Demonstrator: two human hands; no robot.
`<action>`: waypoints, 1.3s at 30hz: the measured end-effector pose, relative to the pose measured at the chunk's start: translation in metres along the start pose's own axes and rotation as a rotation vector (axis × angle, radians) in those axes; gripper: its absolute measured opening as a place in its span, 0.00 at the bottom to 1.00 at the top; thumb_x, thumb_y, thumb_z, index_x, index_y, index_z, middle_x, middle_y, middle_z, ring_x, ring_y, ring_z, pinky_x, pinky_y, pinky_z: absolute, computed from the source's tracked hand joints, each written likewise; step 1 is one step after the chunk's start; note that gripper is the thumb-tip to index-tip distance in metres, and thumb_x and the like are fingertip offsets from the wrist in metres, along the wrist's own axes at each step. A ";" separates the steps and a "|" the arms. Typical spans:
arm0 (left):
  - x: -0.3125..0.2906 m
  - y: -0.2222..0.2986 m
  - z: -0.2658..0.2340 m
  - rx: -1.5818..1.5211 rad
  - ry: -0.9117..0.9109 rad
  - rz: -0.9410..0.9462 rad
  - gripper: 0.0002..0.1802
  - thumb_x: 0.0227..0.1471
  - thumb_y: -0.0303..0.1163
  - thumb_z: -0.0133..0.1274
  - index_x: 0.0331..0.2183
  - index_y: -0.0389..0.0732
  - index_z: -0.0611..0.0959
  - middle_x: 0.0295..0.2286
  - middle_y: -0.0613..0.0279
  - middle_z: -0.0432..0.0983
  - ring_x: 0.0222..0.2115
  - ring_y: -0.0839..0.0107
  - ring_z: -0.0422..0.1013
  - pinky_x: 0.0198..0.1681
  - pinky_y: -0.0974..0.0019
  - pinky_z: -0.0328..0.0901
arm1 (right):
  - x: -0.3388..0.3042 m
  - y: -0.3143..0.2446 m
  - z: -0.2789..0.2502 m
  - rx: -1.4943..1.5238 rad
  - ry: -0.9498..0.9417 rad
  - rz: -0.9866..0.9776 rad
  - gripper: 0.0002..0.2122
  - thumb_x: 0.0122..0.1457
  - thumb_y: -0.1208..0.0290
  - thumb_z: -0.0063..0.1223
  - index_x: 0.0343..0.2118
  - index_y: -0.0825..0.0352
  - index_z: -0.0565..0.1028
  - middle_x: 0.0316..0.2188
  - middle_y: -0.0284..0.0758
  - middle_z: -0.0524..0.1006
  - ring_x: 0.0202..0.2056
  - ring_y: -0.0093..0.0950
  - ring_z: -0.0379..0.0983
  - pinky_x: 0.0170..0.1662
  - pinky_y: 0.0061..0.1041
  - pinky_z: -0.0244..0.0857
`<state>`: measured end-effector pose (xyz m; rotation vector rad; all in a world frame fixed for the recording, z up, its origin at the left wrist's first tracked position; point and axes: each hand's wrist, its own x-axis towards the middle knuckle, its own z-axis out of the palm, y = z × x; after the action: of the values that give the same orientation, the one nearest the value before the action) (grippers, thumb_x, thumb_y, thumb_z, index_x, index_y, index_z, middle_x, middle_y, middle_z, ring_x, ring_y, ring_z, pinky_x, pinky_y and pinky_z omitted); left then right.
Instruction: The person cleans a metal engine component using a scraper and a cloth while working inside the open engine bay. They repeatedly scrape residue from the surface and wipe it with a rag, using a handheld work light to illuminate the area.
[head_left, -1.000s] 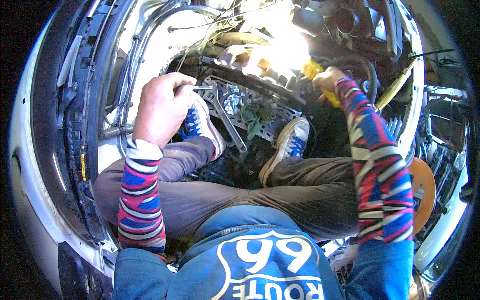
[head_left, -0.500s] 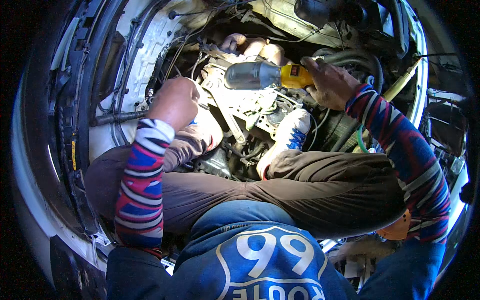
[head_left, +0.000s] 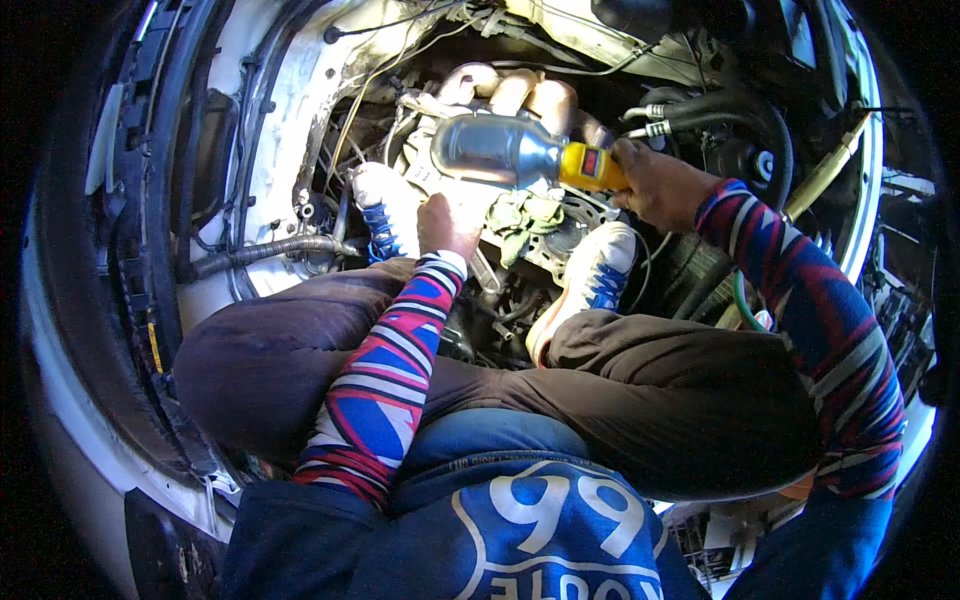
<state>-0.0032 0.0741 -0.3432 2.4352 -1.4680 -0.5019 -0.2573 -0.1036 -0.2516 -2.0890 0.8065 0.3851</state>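
Note:
My right hand (head_left: 655,185) is closed around the yellow end of a bottle-shaped thing (head_left: 490,150). Its wide, glossy grey body points left over the brightly lit engine block. My left hand (head_left: 450,228) is closed low over the metal surface, left of a crumpled pale green cloth (head_left: 525,222). Whatever its fingers hold, if anything, is hidden by glare and the hand itself. A steel wrench (head_left: 486,274) slants out beside that hand, its upper part covered. Right of the cloth lies a round opening (head_left: 575,232) in the metal.
My white shoes with blue laces, the left (head_left: 382,215) and the right (head_left: 600,265), stand inside the engine bay. Curved rusty pipes (head_left: 515,92) rise at the far side. Black hoses (head_left: 730,108) run at the right, and a ribbed hose (head_left: 265,250) at the left.
My left hand has moved right and down, from beside the left shoe to over the wrench. The bottle-shaped thing has shifted slightly left, still in my right hand.

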 end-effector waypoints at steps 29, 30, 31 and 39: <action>0.021 0.000 0.044 0.064 -0.156 -0.058 0.13 0.49 0.39 0.57 0.33 0.40 0.83 0.26 0.49 0.79 0.28 0.50 0.76 0.35 0.53 0.71 | 0.031 -0.026 -0.044 -0.042 -0.246 0.236 0.18 0.64 0.61 0.53 0.49 0.70 0.67 0.29 0.36 0.76 0.27 0.26 0.73 0.33 0.29 0.69; 0.025 0.001 0.044 0.092 -0.156 -0.031 0.13 0.49 0.39 0.57 0.34 0.40 0.83 0.26 0.49 0.79 0.29 0.50 0.76 0.35 0.53 0.71 | 0.028 -0.027 -0.049 -0.060 -0.244 0.212 0.18 0.64 0.61 0.53 0.49 0.70 0.68 0.28 0.36 0.76 0.26 0.26 0.73 0.32 0.30 0.69; 0.028 0.003 0.045 0.130 -0.159 -0.003 0.13 0.49 0.39 0.57 0.34 0.40 0.83 0.26 0.49 0.79 0.29 0.51 0.76 0.36 0.53 0.71 | 0.027 -0.026 -0.051 -0.156 -0.209 0.182 0.20 0.64 0.59 0.53 0.50 0.70 0.68 0.25 0.37 0.77 0.25 0.28 0.74 0.32 0.31 0.69; 0.048 0.005 0.052 0.380 -0.183 0.188 0.15 0.48 0.39 0.57 0.36 0.41 0.83 0.29 0.49 0.79 0.31 0.51 0.77 0.38 0.53 0.71 | 0.027 -0.001 -0.052 -0.120 -0.185 0.115 0.24 0.63 0.54 0.51 0.51 0.73 0.70 0.31 0.42 0.81 0.29 0.31 0.79 0.36 0.33 0.73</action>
<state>-0.0080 0.0270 -0.3958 2.5413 -2.0076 -0.4492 -0.2375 -0.1563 -0.2342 -2.0854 0.8110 0.6942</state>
